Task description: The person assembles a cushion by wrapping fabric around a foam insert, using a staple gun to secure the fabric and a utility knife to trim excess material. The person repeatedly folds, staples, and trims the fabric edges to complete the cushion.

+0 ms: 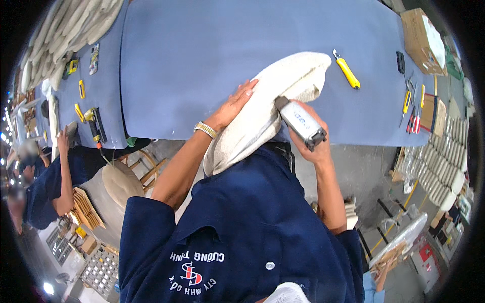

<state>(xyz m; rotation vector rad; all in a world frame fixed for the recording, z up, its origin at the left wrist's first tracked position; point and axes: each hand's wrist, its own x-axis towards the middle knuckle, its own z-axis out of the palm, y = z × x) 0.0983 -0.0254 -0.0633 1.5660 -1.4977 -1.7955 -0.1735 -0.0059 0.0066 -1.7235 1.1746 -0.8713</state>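
Note:
A cream fabric-covered cushion (252, 123) rests tilted on the front edge of the blue table, its lower end against my body. My left hand (236, 105) lies on its left side, fingers stretched out and pressing the cloth. With my right hand (314, 146) I grip a silver staple gun (302, 121); its dark nose touches or nearly touches the folded fabric on the cushion's right side. The gun's body hides most of the gripping fingers. To the right of the cushion lies a yellow utility knife (346, 71) with its blade out.
Under the work spreads a blue-covered table (192, 50). At its right end are a cardboard box (422, 43), a black brush-like piece (400, 62), cutters and pliers (415, 121). A co-worker's arm (63, 166) reaches over the left table, near another air tool (92, 118). Cream covers (76, 25) are piled behind.

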